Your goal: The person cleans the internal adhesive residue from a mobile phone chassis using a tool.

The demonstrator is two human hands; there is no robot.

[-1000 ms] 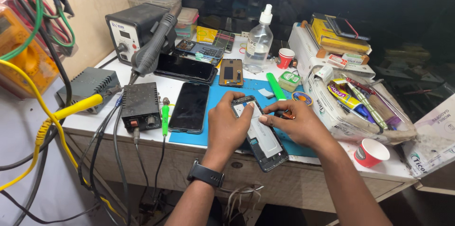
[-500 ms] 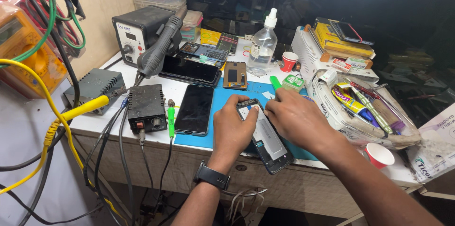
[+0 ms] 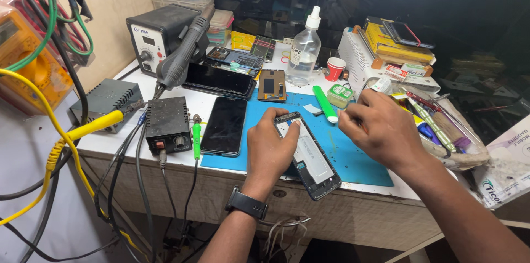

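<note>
Mid-disassembly: left hand [image 3: 270,150] pins the opened phone frame [image 3: 307,154] on the blue mat [image 3: 353,158] at the worktop's near edge, right hand [image 3: 381,130] lifted, grip pinched, contents unclear; next needs steady prying.

Bare blue mat [image 3: 353,158] lies open between the left hand [image 3: 270,150] and right hand [image 3: 381,130]. Behind it, a green tool [image 3: 324,103], small tub [image 3: 340,95], red cup [image 3: 334,68] and clear bottle [image 3: 303,53] block the way; a black phone [image 3: 224,125] crowds the left.
</note>
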